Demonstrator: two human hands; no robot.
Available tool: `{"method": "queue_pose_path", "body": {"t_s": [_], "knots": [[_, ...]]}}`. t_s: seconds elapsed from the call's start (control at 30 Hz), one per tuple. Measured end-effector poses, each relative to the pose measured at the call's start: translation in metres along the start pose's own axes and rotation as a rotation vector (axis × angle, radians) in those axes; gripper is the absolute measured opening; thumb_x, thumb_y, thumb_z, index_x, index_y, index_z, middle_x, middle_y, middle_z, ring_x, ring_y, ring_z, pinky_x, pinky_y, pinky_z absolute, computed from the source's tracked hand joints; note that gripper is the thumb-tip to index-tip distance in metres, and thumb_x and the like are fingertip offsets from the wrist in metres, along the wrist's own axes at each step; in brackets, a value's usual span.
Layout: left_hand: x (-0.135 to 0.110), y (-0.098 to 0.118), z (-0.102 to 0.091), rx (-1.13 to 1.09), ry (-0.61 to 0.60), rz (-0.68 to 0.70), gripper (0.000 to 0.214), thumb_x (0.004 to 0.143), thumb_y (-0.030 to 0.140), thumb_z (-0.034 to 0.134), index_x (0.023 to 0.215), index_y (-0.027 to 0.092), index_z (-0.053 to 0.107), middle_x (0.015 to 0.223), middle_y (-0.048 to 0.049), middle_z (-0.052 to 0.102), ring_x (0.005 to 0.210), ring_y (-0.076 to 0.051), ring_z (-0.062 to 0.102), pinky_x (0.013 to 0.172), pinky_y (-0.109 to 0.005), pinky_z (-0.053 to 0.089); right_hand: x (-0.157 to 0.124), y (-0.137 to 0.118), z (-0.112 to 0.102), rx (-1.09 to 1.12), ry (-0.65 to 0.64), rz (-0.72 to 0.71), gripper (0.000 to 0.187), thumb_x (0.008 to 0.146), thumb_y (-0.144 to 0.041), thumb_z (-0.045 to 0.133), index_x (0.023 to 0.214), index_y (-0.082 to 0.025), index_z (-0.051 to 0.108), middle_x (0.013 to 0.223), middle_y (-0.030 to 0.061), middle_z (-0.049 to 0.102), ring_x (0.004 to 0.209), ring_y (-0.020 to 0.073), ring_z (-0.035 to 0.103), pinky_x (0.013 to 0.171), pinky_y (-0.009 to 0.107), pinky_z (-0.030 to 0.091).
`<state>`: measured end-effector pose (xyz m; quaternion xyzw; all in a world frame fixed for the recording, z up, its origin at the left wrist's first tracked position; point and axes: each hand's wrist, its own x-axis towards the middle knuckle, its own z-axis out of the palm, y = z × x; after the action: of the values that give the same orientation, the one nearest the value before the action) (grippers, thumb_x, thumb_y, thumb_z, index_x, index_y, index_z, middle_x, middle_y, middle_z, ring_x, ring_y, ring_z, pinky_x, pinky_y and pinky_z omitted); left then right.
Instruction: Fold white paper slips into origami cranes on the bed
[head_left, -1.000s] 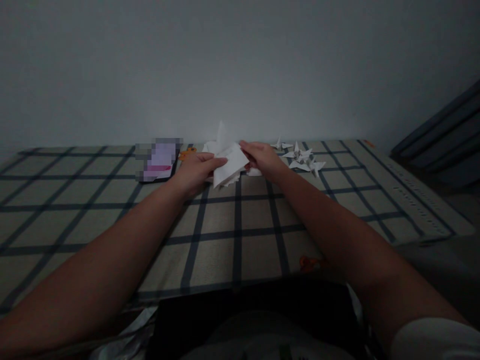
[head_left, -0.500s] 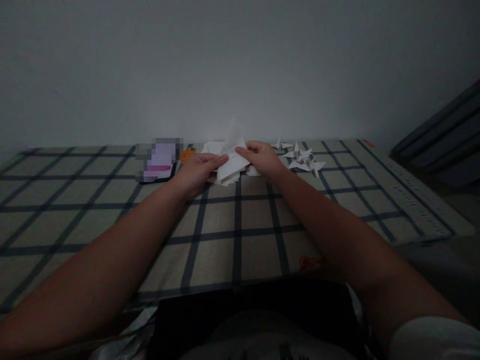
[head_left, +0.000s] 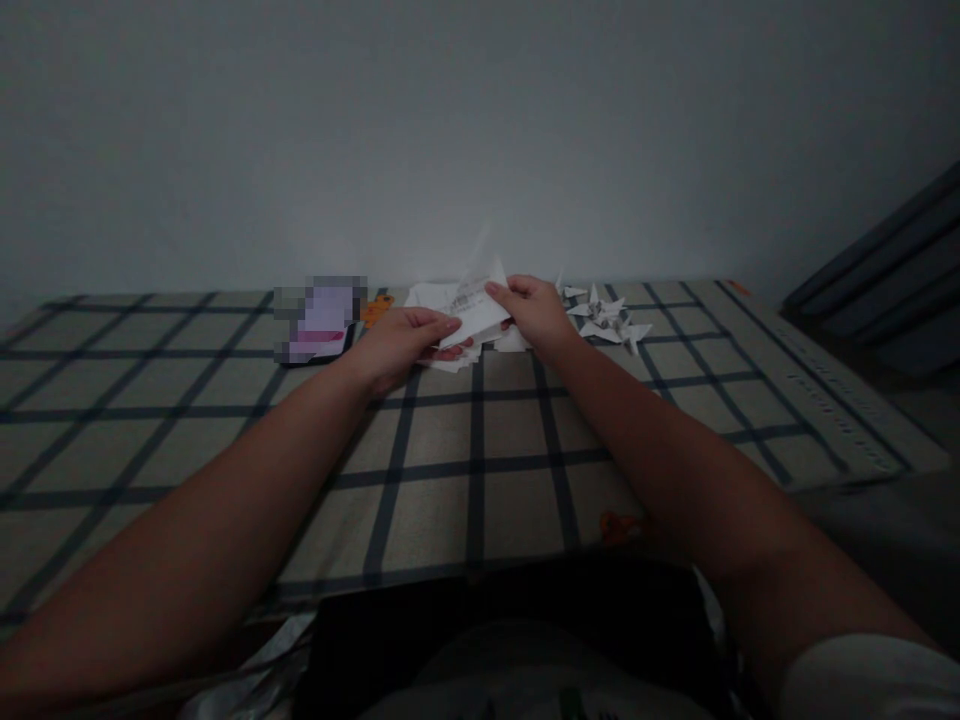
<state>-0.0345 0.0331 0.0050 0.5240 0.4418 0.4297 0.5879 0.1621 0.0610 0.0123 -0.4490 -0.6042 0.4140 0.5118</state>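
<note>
Folded paper (head_left: 476,318) has shifted a touch right since the earlier frame, the right hand (head_left: 536,308) along with it, and print shows more clearly on it now. Going left to right: a phone (head_left: 324,312), partly pixelated, lies on the checked cloth (head_left: 517,500), then something orange (head_left: 379,308), too murky to ID. Left hand (head_left: 401,345) has its thumb on top of the paper's left end, fingers underneath. Loose sheets (head_left: 431,296) sit behind and under the paper, so imo an edge could snag there, or a fold go crooked if the two grips pull unevenly. Right hand pinches the other end, thumb on top. Just beyond it, spiky folded paper pieces (head_left: 607,322) crowd that side; a careless elbow or knuckle might squash one. Dim light doesn't help either.
</note>
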Motion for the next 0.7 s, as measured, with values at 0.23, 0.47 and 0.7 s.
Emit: {"method": "queue_pose_path", "body": {"t_s": [0.23,0.47,0.7], "knots": [[-0.003,0.007,0.001,0.034,0.017,-0.055,0.018,0.086,0.027,0.077,0.078,0.011,0.077,0.084,-0.0125,0.079,0.057,-0.008,0.066,0.059,-0.018,0.056,0.009,0.010,-0.009,0.022,0.077,-0.036,0.033,0.092,-0.043,0.067,0.073,-0.020,0.054,0.068,-0.0015,0.052,0.058,0.0096,0.046,0.051,0.023,0.037],[0.000,0.003,-0.001,-0.057,0.041,-0.042,0.004,0.084,0.014,0.075,0.084,0.011,0.077,0.084,-0.0096,0.079,0.062,-0.007,0.069,0.068,-0.016,0.058,0.011,0.014,-0.008,0.027,0.103,-0.052,0.036,0.090,-0.051,0.066,0.075,-0.021,0.053,0.069,-0.0007,0.052,0.060,0.0106,0.045,0.053,0.025,0.037],[-0.004,0.007,-0.003,-0.083,-0.141,0.009,0.031,0.079,0.016,0.071,0.109,0.011,0.077,0.102,-0.0125,0.079,0.087,-0.020,0.076,0.078,-0.029,0.062,0.012,0.014,-0.013,0.088,0.010,-0.035,0.033,0.089,-0.046,0.069,0.076,-0.020,0.054,0.071,-0.0018,0.053,0.063,0.0100,0.048,0.055,0.023,0.040]]}}
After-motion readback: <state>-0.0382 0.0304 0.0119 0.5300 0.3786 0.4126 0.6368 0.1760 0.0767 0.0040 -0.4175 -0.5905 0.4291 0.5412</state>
